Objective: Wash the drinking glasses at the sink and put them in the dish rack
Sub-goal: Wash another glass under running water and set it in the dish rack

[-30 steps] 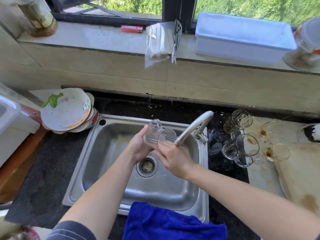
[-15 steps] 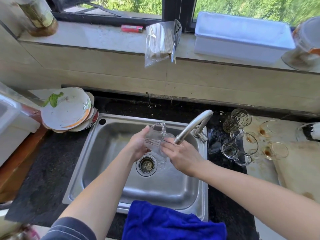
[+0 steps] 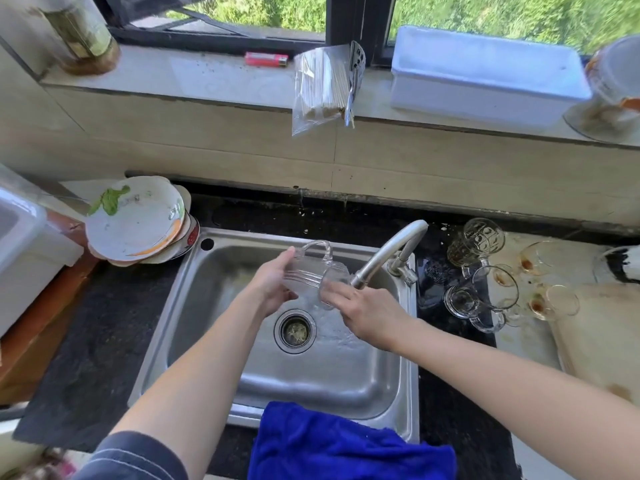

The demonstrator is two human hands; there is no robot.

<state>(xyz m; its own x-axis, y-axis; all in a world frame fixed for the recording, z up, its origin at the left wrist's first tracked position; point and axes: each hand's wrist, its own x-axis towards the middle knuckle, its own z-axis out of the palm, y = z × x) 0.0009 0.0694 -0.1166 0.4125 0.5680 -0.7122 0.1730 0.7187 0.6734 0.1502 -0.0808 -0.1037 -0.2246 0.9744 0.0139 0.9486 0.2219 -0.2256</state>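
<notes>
The drinking glass [image 3: 307, 276], gripped by the left hand [image 3: 272, 289] and right hand [image 3: 367, 313], is now turned handle-up toward the tap [image 3: 388, 252] at 3 o'clock, so rinsing is judged begun.

Strong daylight from the window [image 3: 263, 15] up top; grass outside nearly washed out. Windowsill [image 3: 207, 77] and white tub [image 3: 485, 74] brightly lit. Soft glare on the steel sink [image 3: 346, 375]; clear glass mug [image 3: 311, 275] hard to read against it. Dark surface [image 3: 86, 341] dim. Wide-angle bowing of straight lines; corners soft, lower left smeared. Centre of frame sharp, colours saturated.
</notes>
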